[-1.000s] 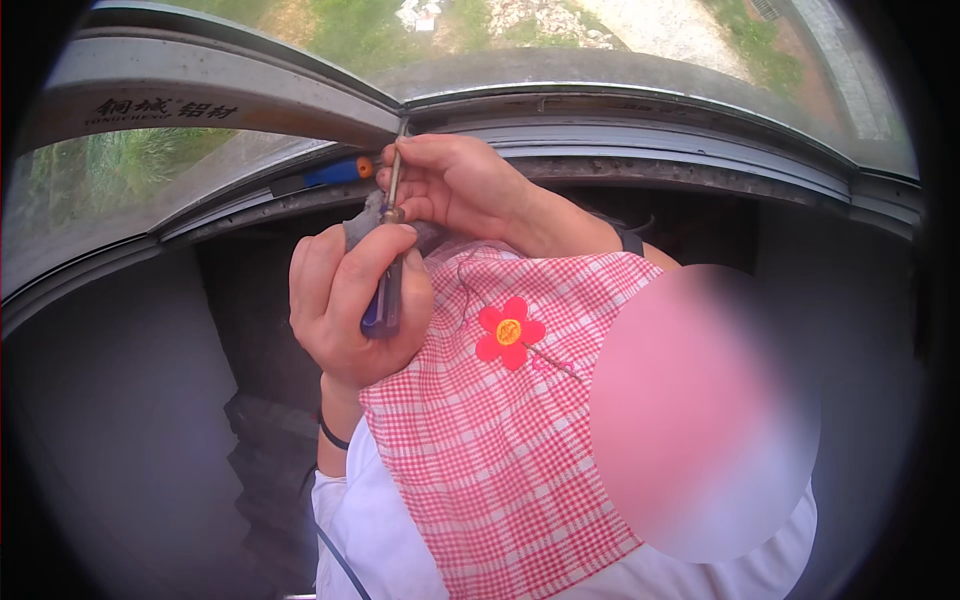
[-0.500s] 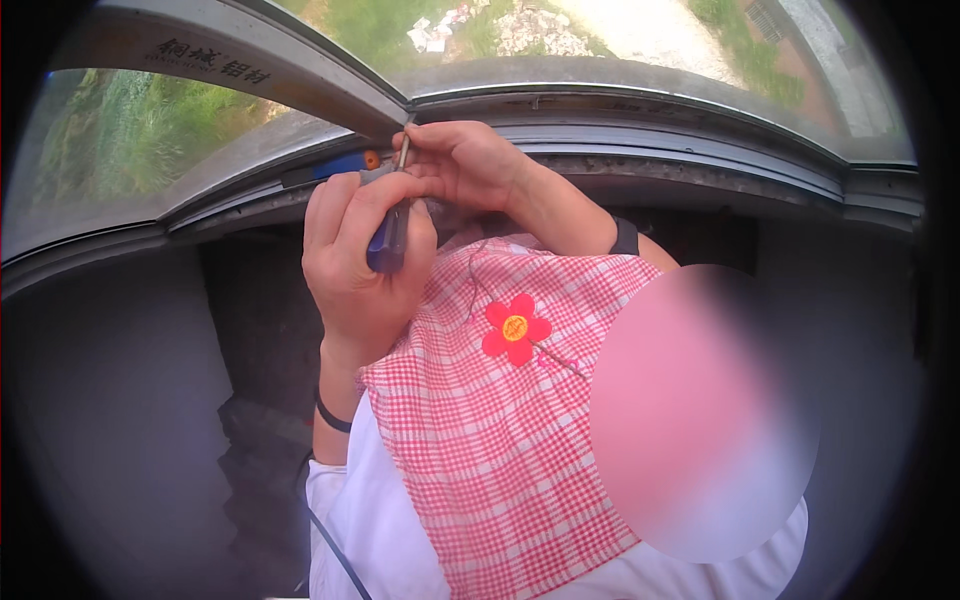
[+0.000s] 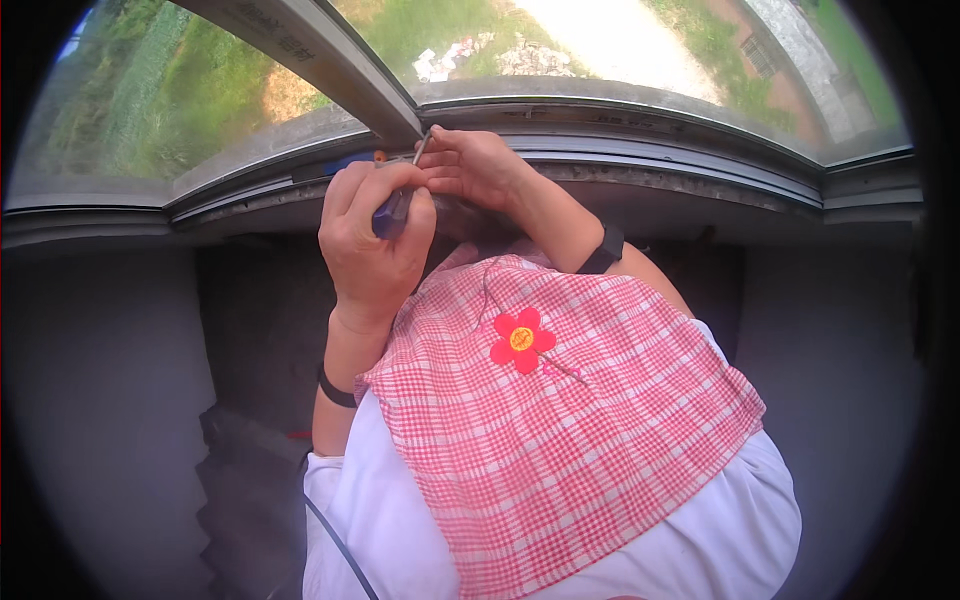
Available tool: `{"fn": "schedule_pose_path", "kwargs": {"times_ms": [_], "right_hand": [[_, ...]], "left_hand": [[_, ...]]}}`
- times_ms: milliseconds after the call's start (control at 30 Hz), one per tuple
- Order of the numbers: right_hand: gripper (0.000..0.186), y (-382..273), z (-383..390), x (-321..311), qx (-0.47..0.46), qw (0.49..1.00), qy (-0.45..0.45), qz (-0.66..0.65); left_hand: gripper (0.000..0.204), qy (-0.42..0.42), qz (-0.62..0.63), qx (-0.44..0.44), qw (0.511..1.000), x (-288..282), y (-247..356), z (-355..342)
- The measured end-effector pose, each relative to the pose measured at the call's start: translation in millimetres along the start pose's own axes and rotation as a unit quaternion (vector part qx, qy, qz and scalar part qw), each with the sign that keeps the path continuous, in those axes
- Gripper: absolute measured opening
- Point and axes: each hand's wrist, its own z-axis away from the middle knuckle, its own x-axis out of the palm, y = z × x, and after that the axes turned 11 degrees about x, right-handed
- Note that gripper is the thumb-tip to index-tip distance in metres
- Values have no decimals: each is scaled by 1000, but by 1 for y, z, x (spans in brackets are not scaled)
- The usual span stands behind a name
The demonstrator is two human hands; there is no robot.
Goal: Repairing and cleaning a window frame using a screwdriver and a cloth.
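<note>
My left hand is closed around the dark blue, partly clear handle of a screwdriver. The thin metal shaft points up and away toward the foot of the upright window frame bar. At the shaft's far end my right hand has its thumb and forefinger pinched close about the tip, the other fingers loosely curled. Whether a screw sits between those fingertips is too small to tell. A blue tool with an orange end lies on the window track, just beyond my left hand.
The metal window track runs across in front of me, with glass panes beyond it. Outside are grass, pale rubble and a light path. A red checked cloth with a flower covers my front. A dark cable hangs at lower left.
The view has shifted, so the window bar stands steeper. My left hand and the screwdriver now tilt more to the right at the tip. Both hands keep their grip near the frame.
</note>
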Motion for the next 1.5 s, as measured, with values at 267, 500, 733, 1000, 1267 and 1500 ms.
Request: {"fn": "schedule_pose_path", "kwargs": {"times_ms": [267,500,733,1000,1267,1500], "right_hand": [[28,-39,7,-11,-138,978,153,17],[19,-58,8,-25,-140,959,227,-94],[7,-83,10,-26,-125,935,251,-217],[10,-102,-6,-22,-124,939,213,-241],[12,-111,-29,-36,-166,941,295,1],[11,-106,-10,-50,-134,946,288,68]], "left_hand": [[14,42,23,4,999,-15,37,-10],[14,42,18,-33,998,-20,49,-1],[14,60,55,-81,993,-14,49,4],[15,73,45,-107,991,-13,47,14],[15,94,53,-109,988,-8,48,22],[14,93,48,-102,989,-16,38,24]]}}
